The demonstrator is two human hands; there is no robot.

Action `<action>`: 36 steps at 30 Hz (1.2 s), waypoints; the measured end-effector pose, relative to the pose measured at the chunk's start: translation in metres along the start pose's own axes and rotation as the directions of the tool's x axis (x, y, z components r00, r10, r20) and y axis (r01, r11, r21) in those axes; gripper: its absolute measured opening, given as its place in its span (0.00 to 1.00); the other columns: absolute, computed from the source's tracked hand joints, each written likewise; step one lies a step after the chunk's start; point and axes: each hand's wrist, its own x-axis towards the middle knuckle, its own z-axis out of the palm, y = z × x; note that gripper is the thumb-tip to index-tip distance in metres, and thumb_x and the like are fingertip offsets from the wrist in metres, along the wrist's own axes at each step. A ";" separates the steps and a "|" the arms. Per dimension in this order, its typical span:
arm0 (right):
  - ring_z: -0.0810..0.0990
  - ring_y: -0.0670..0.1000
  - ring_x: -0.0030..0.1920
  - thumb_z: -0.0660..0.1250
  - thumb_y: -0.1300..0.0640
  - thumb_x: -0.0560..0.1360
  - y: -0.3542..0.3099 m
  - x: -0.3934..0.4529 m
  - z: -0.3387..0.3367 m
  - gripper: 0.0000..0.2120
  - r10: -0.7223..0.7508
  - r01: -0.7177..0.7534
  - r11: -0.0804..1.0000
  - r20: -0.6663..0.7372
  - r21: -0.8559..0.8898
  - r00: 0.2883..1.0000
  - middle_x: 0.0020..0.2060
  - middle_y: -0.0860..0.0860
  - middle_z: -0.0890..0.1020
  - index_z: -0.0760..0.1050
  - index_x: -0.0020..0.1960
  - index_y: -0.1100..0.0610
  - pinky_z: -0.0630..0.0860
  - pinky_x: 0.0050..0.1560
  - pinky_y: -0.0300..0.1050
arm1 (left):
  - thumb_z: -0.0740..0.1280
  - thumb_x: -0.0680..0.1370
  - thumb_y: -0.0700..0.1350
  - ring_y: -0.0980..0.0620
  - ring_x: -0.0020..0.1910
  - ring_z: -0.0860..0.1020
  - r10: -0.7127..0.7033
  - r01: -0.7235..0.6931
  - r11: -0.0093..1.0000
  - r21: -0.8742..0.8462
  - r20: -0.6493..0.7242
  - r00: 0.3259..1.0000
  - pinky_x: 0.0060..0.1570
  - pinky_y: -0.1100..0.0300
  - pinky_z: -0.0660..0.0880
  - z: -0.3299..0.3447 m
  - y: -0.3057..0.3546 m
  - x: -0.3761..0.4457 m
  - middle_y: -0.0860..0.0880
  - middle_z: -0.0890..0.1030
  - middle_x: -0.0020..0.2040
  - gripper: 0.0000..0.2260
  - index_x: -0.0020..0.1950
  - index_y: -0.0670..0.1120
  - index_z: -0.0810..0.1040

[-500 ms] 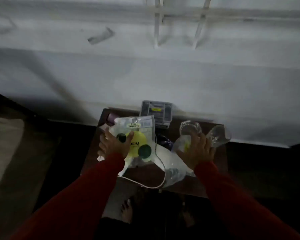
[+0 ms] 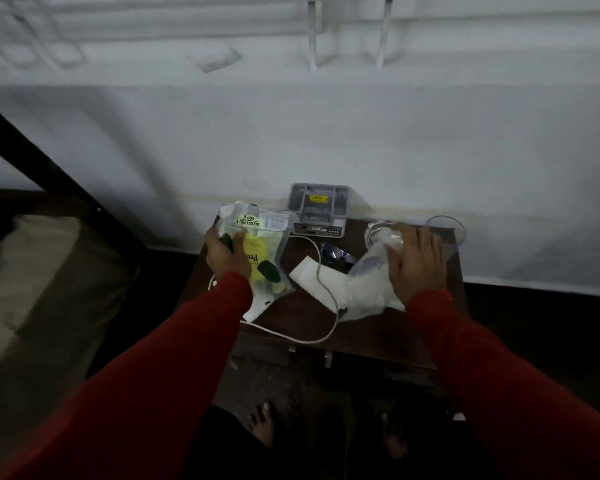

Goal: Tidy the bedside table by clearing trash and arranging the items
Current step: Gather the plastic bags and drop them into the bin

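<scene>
A small dark wooden bedside table (image 2: 371, 336) stands against a white wall. My left hand (image 2: 224, 252) grips a clear dry-fruit pouch (image 2: 262, 244) with a yellow and green label, held over the table's left side. My right hand (image 2: 414, 263) rests with spread fingers on a crumpled clear plastic bag (image 2: 364, 289) at the right. A white paper (image 2: 314, 280) lies in the middle, and a white cable (image 2: 321, 292) loops across it to the front edge. Dark glasses (image 2: 336, 254) lie behind the paper.
A grey plastic box (image 2: 319, 206) sits at the table's back edge by the wall. Two clear glasses stand at the back right, one (image 2: 378, 228) partly behind my right hand, the other (image 2: 445, 228) at the corner. A bed (image 2: 32, 289) lies to the left. Bare feet show below.
My left hand has drawn the pouch to the left, uncovering the white paper and the cable. My right hand has moved up onto the plastic bag near the glass.
</scene>
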 end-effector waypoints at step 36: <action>0.76 0.50 0.41 0.65 0.69 0.76 0.207 -0.178 -0.154 0.08 0.648 -0.624 0.218 0.367 0.750 0.668 0.38 0.49 0.78 0.77 0.45 0.57 0.72 0.46 0.44 | 0.63 0.78 0.57 0.38 0.57 0.82 -0.488 0.337 0.845 0.414 0.856 0.171 0.63 0.40 0.76 0.184 -0.033 -0.411 0.40 0.85 0.55 0.19 0.53 0.45 0.85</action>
